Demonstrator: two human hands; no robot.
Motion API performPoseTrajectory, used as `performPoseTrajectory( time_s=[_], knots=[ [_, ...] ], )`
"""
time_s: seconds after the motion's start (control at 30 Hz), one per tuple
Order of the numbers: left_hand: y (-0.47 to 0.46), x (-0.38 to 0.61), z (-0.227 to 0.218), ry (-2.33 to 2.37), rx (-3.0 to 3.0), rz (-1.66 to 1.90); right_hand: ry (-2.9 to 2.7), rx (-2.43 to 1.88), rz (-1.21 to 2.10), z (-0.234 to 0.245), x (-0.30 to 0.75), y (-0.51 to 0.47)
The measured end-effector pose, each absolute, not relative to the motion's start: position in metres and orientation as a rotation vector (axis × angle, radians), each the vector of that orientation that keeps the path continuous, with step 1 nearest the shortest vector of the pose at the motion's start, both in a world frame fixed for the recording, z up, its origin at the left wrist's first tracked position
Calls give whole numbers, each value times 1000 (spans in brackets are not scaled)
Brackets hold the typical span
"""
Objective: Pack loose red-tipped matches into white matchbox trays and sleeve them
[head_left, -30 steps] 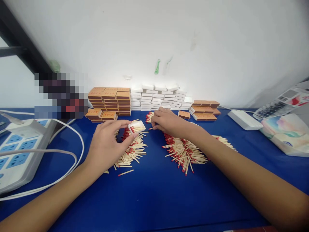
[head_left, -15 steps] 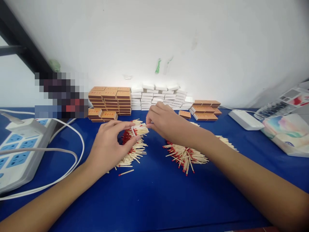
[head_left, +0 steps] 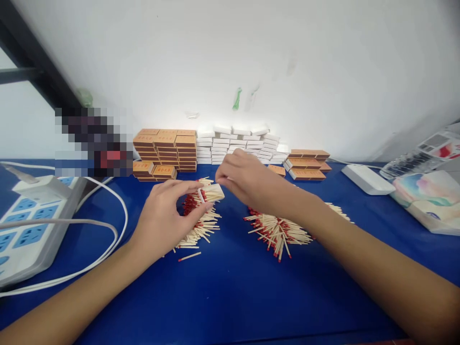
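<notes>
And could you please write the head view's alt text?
The left hand holds a white tray of matches above a blue table, the right hand beside it. Loose matches lie in piles, with orange matchboxes and white boxes stacked behind.

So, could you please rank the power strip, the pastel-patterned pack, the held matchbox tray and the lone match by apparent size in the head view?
Power strip, though the frame cuts it off
Pastel-patterned pack
Matchbox tray
Lone match

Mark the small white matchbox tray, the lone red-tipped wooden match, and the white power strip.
Small white matchbox tray (head_left: 214, 188): head view, bare white part.
Lone red-tipped wooden match (head_left: 189, 257): head view, mid-stick.
White power strip (head_left: 28, 236): head view, blue socket.
</notes>
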State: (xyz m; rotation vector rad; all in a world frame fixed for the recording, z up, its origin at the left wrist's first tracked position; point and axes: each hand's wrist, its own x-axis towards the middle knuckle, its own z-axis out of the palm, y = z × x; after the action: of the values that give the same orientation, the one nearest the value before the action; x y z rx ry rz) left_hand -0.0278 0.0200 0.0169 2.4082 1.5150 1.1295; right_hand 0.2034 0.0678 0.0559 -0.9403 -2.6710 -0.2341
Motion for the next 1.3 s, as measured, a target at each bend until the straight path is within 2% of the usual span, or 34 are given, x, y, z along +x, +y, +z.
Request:
performPoseTrajectory(
  time_s=[0.23,0.57,1.1,1.3],
  knots=[
    [22,-30,18,1640,2318,1120,-2641,-1198,15,31,238,111],
    [22,-29,17,1602,2365,1144,-2653,-1086,1,14,230,112],
    [22,-31,17,1609,2404,1110,-2712,-1206,140,17,226,106],
    [23,-31,15,1614,2393,1096,-2749,-1190,99,24,227,103]
  ],
)
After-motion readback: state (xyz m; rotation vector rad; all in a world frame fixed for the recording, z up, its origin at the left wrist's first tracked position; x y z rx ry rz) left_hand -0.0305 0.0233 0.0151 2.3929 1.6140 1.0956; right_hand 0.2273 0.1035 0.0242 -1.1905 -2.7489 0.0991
